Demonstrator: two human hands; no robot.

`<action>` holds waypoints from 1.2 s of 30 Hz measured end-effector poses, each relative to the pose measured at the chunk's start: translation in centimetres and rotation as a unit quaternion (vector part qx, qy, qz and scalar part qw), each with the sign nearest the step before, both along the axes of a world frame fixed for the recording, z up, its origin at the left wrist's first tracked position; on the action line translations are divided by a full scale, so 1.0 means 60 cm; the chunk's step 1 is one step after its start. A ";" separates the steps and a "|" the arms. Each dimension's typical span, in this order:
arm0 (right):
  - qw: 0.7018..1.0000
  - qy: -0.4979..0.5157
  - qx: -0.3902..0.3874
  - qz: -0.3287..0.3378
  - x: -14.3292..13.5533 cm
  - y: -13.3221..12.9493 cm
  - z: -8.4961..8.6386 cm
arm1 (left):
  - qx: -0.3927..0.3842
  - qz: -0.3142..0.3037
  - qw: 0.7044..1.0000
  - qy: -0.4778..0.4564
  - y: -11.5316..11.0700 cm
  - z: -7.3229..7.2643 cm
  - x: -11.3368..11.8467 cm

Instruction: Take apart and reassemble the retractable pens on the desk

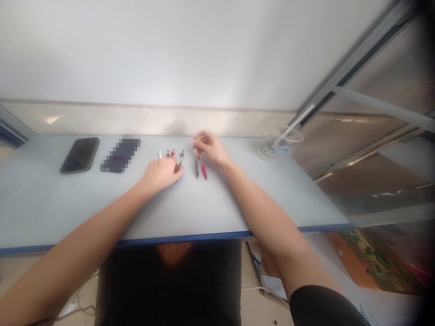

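Several pens (181,155) were partly hidden beneath the left hand (162,174), its fingers curled; whether any was gripped could not be told. A grey pen (197,167) and a red pen (204,171), both slender, were covered at their tops by the right hand (210,147), its fingertips drawn narrow. Right of it, a clear round cup (277,147) was seen, its contents indistinct beyond a white stick (296,122).
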State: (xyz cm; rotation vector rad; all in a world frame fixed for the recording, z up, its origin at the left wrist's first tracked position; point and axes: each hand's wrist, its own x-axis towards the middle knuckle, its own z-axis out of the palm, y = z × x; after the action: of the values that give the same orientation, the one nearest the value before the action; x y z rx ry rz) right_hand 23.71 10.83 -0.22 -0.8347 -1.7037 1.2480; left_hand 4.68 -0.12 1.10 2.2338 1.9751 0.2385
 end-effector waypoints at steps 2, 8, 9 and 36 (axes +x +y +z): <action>1.000 -0.002 -0.002 -0.004 0.000 0.000 0.000 | 0.001 -0.004 1.000 -0.010 0.000 0.000 -0.001; 0.999 -0.014 0.006 -0.041 0.004 0.001 -0.003 | 0.003 -0.004 1.000 -0.017 0.001 -0.004 -0.004; 0.999 -0.022 0.009 -0.043 0.004 0.001 -0.003 | 0.002 -0.002 1.000 -0.018 0.002 -0.004 -0.004; 0.974 -0.184 0.105 -0.076 0.002 0.005 -0.017 | -0.009 0.022 0.867 -0.498 -0.005 0.012 -0.021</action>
State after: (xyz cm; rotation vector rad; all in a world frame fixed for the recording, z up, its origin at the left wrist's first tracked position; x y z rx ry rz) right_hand 23.82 11.14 -1.24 -1.0941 -1.9789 0.8281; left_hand 3.44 -0.40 1.80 1.4947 1.3937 1.1038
